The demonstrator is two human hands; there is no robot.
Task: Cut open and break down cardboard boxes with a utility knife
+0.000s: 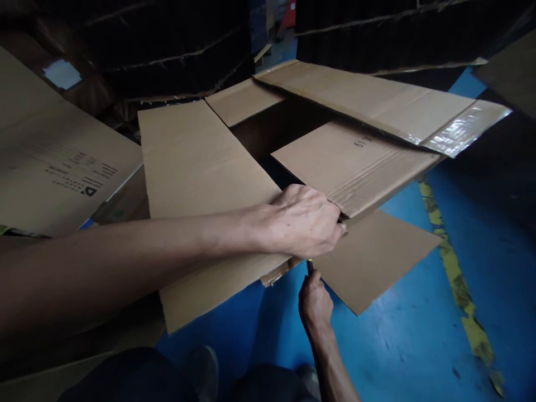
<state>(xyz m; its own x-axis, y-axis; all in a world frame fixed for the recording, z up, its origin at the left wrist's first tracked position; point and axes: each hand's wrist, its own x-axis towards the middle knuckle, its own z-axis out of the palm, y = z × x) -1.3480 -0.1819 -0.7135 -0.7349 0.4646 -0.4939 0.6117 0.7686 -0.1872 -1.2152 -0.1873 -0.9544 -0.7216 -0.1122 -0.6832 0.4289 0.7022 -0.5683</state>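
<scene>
A large cardboard box stands before me with its top flaps folded outward and its inside dark. My left hand reaches across the wide left flap and is closed on the box's near corner edge. Below it, my right hand is wrapped round a slim box cutter, dark with a yellow-green bit at its upper end. That end is close under the corner; its blade cannot be made out. Just right of the cutter a flat cardboard flap sticks out low over the floor.
More cardboard with black print leans at the left. Dark wrapped stacks rise behind the box. Clear tape shines on the far right flap. A worn yellow line runs along the blue floor. My shoe is below.
</scene>
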